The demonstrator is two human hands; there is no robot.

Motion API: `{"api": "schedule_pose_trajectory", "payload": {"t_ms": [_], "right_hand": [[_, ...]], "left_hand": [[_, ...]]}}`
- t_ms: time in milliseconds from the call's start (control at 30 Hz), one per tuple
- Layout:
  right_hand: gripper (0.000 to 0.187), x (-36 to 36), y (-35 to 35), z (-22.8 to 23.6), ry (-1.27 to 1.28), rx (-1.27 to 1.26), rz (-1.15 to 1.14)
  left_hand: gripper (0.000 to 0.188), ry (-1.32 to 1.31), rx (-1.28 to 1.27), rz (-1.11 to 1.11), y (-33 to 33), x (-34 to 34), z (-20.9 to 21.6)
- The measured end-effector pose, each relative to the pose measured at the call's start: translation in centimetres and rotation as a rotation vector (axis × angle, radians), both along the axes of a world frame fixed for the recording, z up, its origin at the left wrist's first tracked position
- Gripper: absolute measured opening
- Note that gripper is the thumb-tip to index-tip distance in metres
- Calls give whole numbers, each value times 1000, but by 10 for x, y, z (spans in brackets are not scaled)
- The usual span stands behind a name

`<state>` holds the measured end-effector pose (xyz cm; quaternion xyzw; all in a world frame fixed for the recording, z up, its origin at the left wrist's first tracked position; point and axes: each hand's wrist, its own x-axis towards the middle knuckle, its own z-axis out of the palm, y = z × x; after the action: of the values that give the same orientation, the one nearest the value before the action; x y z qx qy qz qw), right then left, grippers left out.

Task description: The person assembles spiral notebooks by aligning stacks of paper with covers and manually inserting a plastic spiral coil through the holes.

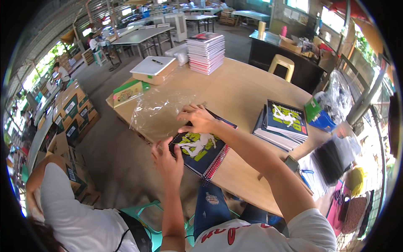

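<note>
A dark spiral notebook (pixel 201 153) with a white figure and green shapes on its cover lies at the table's near edge, its pink and white coils toward me. Beside its left edge is my left hand (pixel 168 161), fingers bent and apart, thumb over the cover. My right hand (pixel 198 119) reaches across to the far left corner with curled fingers; anything between their tips is hidden. Just beyond the hands, a crinkled clear plastic sheet (pixel 157 111) spreads over the tabletop.
More dark notebooks (pixel 285 119) are piled on the right of the wooden table (pixel 243 90). A tall notebook stack (pixel 205 54) stands at the back, near a box with a white lid (pixel 154 65). Scissors (pixel 308 178) lie right. A person in white (pixel 79 210) sits at my left.
</note>
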<state>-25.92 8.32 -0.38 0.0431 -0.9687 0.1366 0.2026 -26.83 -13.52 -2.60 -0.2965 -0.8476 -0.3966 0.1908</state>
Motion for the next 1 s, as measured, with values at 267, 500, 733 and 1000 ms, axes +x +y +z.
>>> {"api": "schedule_pose_trajectory", "payload": {"t_ms": [267, 500, 733, 1000], "right_hand": [[33, 44, 7, 48, 318, 85, -99], [28, 175, 14, 100, 225, 188, -103], [41, 265, -29, 113, -21, 95, -271], [58, 375, -40, 133, 811, -247, -567]], "left_hand": [[58, -49, 267, 156, 19, -144, -34], [113, -153, -464, 470, 105, -293, -47], [54, -581, 206, -562, 118, -362, 38], [48, 701, 150, -1235, 163, 118, 237]]}}
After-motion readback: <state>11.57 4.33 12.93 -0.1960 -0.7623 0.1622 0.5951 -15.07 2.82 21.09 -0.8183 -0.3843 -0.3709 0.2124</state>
